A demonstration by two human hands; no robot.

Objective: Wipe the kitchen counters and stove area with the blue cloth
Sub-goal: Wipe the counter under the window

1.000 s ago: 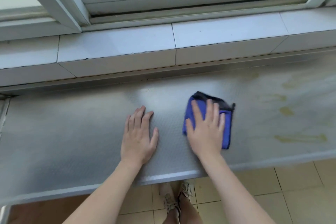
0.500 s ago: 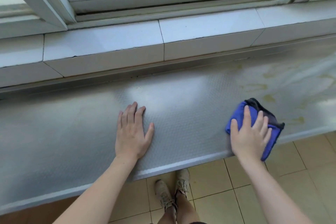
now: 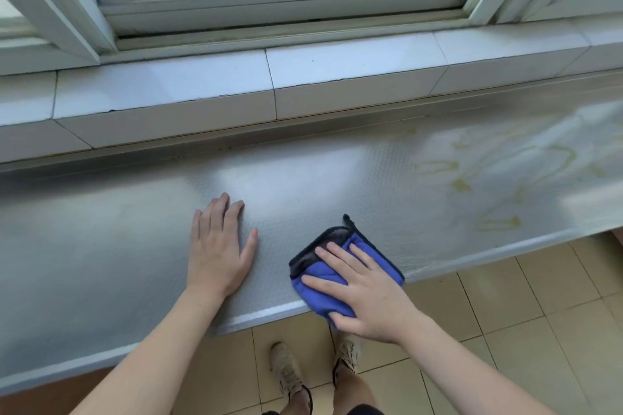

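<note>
Under my right hand, fingers spread flat and pressing, the cloth sits at the counter front edge, one corner overhanging. Half a second ago it was farther right, so I have swept back toward my left hand, which stays flat and holds nothing. Beyond the cloth to the right, yellow stains remain; that stretch likely needs another pass.

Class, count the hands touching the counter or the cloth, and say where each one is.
2. The left hand rests flat on the counter; the right hand presses the blue cloth at the counter's front edge.
</note>
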